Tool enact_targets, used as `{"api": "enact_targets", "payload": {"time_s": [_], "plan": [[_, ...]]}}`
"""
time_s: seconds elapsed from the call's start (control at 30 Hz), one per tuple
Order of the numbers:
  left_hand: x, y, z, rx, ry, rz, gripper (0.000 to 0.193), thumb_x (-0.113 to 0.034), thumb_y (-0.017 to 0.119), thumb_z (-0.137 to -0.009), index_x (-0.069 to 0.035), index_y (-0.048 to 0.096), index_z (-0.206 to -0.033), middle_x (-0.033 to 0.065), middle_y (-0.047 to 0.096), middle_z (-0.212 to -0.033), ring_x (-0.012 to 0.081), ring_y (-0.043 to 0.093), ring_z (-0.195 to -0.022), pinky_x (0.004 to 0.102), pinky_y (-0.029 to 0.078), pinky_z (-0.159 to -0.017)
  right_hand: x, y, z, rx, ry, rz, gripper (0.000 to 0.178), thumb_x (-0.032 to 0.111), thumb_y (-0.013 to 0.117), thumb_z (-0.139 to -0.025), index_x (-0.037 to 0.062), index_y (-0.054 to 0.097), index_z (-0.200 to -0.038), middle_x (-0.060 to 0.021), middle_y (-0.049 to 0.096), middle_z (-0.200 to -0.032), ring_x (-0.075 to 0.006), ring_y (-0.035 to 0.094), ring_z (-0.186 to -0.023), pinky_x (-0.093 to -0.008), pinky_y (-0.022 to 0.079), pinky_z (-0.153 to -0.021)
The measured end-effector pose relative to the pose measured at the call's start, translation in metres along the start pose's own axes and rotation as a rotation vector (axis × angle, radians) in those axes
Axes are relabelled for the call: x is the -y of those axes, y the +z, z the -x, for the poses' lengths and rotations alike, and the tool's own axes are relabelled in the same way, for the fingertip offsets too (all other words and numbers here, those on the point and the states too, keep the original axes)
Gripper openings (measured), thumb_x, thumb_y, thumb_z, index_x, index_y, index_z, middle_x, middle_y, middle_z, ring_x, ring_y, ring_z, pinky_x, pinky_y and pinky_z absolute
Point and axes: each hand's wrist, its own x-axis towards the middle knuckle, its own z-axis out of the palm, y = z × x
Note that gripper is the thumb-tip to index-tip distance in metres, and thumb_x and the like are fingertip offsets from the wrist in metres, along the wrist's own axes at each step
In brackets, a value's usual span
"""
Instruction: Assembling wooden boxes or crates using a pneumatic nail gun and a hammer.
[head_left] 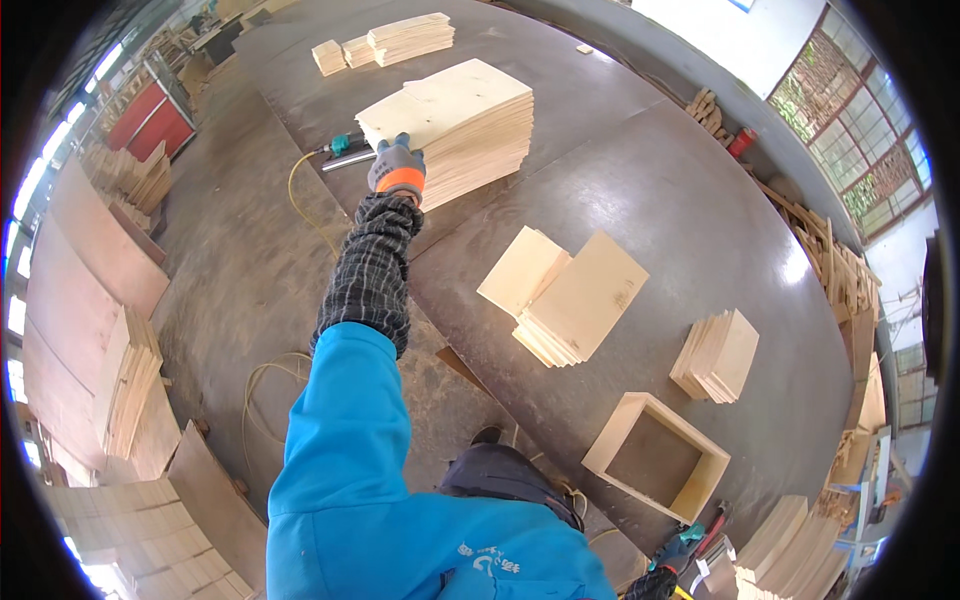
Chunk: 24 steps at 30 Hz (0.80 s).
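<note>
My left arm stretches far forward in a blue sleeve and a dark checked cuff. My left hand [398, 170], in a grey and orange glove with blue fingertips, touches the near left edge of a tall stack of thin wooden panels [470, 125]. Its fingers are spread over the edge; the thumb is not clear. Beside it lies a teal and silver air tool [345, 148] with a yellow hose. Low on the right, my right hand [676, 554], gloved and partly cut off, seems closed around a red-and-black tool [714, 530]. Just beyond it, an open rectangular wooden frame [610, 438] rests on the table.
The dark table [600, 190] bears a small panel pile [590, 290], a block of short boards [715, 355] and lower stacks [410, 40] at the far end. Plywood sheets [90, 270] lean on the left. Long boards [790, 545] stand at lower right. A hose [250, 400] crosses the floor.
</note>
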Motion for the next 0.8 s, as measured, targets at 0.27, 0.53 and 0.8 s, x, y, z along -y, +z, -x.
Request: {"api": "enact_targets", "payload": {"time_s": [0.27,0.53,0.8], "plan": [[0.009,-0.002,0.005,-0.04,0.059,-0.117,0.049,-0.042,0.069,-0.1,-0.024,0.068,-0.145,0.0203,0.062,-0.147,0.0404,0.071,-0.119,0.0502,0.058,-0.098,0.018,0.024,0.066,-0.057,-0.396,0.66,0.032,0.027,0.065,-0.098,0.0013,0.081,-0.108,-0.0058,0.075,-0.084,-0.0182,0.066,-0.078,-0.0354,0.053,-0.07],[0.012,-0.048,-0.022,-0.588,0.382,0.092,0.029,-0.033,0.075,-0.097,-0.016,0.078,-0.12,0.019,0.075,-0.127,0.0411,0.075,-0.106,0.0494,0.061,-0.087,0.018,0.005,0.052,-0.014,-0.276,-0.153,0.028,0.025,0.062,-0.104,0.0023,0.073,-0.093,0.0023,0.058,-0.07,-0.0098,0.05,-0.06,-0.0299,0.039,-0.053],[-0.052,-0.137,0.002,-0.203,0.025,1.114,0.039,-0.036,0.078,-0.099,0.001,0.077,-0.108,0.0121,0.075,-0.078,0.0194,0.066,-0.05,0.0314,0.053,-0.049,0.083,-0.008,0.038,-0.186,-0.856,0.237,0.032,0.03,0.062,-0.109,0.0012,0.071,-0.12,-0.0022,0.071,-0.099,-0.0115,0.063,-0.083,-0.0295,0.053,-0.07]]}}
